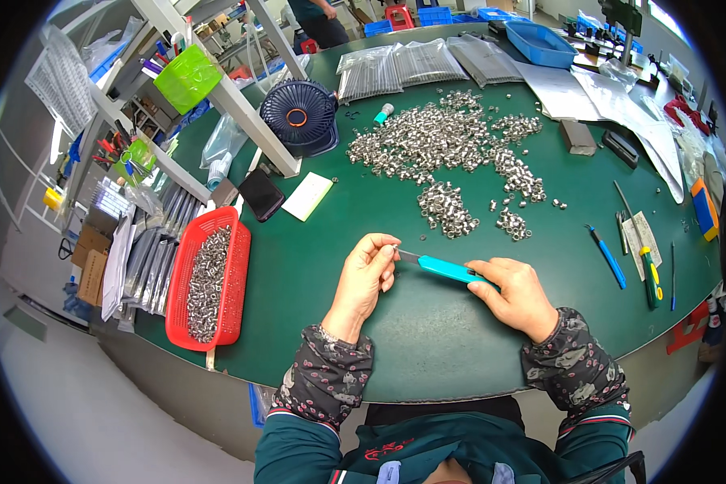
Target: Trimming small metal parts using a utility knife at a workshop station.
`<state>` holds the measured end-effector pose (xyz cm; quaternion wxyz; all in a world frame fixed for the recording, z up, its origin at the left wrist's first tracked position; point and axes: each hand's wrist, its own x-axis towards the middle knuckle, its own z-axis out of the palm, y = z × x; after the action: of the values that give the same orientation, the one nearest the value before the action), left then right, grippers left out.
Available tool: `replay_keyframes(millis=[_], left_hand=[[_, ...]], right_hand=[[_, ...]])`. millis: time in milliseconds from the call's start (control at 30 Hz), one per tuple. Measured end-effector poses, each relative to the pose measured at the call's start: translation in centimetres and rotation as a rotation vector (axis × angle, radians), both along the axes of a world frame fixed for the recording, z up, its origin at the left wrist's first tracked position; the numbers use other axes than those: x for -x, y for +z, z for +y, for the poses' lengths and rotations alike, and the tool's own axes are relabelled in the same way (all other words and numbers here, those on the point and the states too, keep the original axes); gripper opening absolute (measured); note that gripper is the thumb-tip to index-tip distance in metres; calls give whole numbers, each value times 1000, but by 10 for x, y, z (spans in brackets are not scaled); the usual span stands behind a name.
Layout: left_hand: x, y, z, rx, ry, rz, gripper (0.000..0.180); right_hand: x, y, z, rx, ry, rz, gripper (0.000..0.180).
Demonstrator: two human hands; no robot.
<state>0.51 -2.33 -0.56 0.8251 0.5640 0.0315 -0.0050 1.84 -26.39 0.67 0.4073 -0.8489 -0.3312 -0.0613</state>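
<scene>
At the tabletop's [315, 355] left edge, a red basket [239, 274] holds metal rings [208, 286]. The left hand [361, 281], nearer the front edge, pinches a tiny piece [396, 249] between thumb and fingers. The knife [448, 269] points its blade left, at that piece; beyond, toward the far edge, spreads a ring pile [427, 137]. The right hand [518, 295] grips the knife's teal handle. Near the right edge lie a blue tool [609, 259] and a screwdriver [652, 276].
</scene>
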Motion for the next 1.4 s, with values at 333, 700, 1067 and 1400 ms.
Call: replay_keyframes(millis=[333, 700, 1067, 1400], left_hand=[[1, -4, 2, -94, 37, 32, 12], [0, 3, 1, -30, 36, 25, 18], [1, 1, 2, -144, -8, -19, 19], [2, 1, 1, -271, 36, -72, 14]], right_hand=[[4, 4, 5, 50, -109, -330, 29], [0, 1, 0, -35, -108, -160, 27], [0, 3, -1, -17, -38, 28, 23], [-2, -1, -3, -3, -14, 29, 25]])
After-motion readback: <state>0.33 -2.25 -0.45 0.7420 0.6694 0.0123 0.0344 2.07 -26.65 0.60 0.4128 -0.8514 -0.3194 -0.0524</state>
